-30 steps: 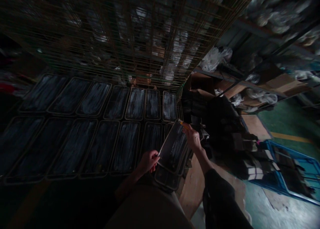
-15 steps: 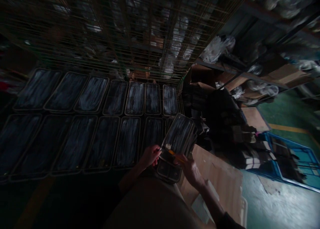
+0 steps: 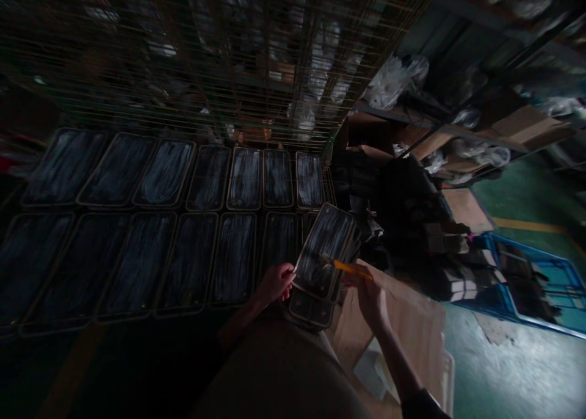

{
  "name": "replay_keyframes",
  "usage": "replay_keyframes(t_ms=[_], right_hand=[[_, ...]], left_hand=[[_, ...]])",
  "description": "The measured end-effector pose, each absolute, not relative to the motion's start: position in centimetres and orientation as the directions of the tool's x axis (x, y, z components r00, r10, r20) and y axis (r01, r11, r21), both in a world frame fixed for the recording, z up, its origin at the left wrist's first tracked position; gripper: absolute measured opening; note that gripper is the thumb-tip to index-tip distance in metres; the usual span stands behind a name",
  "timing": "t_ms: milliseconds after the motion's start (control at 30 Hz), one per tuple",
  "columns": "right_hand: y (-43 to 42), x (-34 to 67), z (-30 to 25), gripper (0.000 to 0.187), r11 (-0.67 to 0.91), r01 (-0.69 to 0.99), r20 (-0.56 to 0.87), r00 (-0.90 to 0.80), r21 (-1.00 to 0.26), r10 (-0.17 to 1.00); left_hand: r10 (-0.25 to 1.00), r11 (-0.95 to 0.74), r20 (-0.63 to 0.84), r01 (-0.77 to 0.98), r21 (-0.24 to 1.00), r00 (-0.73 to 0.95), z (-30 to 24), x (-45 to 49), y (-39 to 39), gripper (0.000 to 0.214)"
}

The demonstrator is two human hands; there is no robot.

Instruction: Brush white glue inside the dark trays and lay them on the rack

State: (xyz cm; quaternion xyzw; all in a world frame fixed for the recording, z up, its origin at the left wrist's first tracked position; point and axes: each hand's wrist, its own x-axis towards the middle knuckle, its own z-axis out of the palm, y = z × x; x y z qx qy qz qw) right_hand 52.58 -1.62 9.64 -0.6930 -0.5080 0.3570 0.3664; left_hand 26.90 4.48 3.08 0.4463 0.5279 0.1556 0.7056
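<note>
My left hand [image 3: 274, 283] pinches the near left edge of a dark rounded panel [image 3: 326, 242] smeared with whitish streaks, held tilted above a small stack of similar panels [image 3: 311, 309] on my lap. My right hand [image 3: 368, 294] is closed on a brush with an orange handle [image 3: 351, 267]. Its bristles touch the lower part of the held panel.
Two rows of streaked dark panels [image 3: 192, 223] lie flat ahead and to the left. A wire mesh cage [image 3: 238, 58] stands behind them. Dark stacked parts [image 3: 412, 223] and a blue crate [image 3: 535, 284] sit right. A cardboard box [image 3: 412, 327] is beside my right arm.
My right hand brought the brush from the panel's top edge down to its bottom, then up a little onto its lower face. The left hand kept its hold.
</note>
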Motion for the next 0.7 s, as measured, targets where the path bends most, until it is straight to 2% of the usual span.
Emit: replay_keyframes(t_ms=[133,333,500,600,700], right_hand=[[0.3,50.4,9.4,0.033,-0.142,0.508,-0.046,0.197,-0.85,0.979],[-3.6,47.3,8.1,0.032,-0.186,0.447,-0.176,0.064,-0.875,0.982],[-6.5,47.6,8.3,0.034,-0.291,0.281,-0.274,0.1,-0.914,0.957],[-5.8,49.3,8.3,0.036,-0.326,0.154,-0.31,0.119,-0.933,0.943],[-3.7,52.1,8.1,0.038,-0.307,0.2,-0.272,0.184,-0.93,0.945]], left_hand=[[0.685,0.564,-0.622,0.264,0.782,0.379,3.2,27.0,4.6,0.016],[0.669,0.57,-0.644,0.3,0.765,0.371,3.1,27.2,4.7,0.014],[0.692,0.556,-0.598,0.229,0.799,0.406,2.6,26.9,4.2,0.02],[0.683,0.559,-0.612,0.255,0.789,0.397,2.5,27.0,4.1,0.02],[0.674,0.575,-0.647,0.297,0.762,0.356,2.5,27.3,4.2,0.018]])
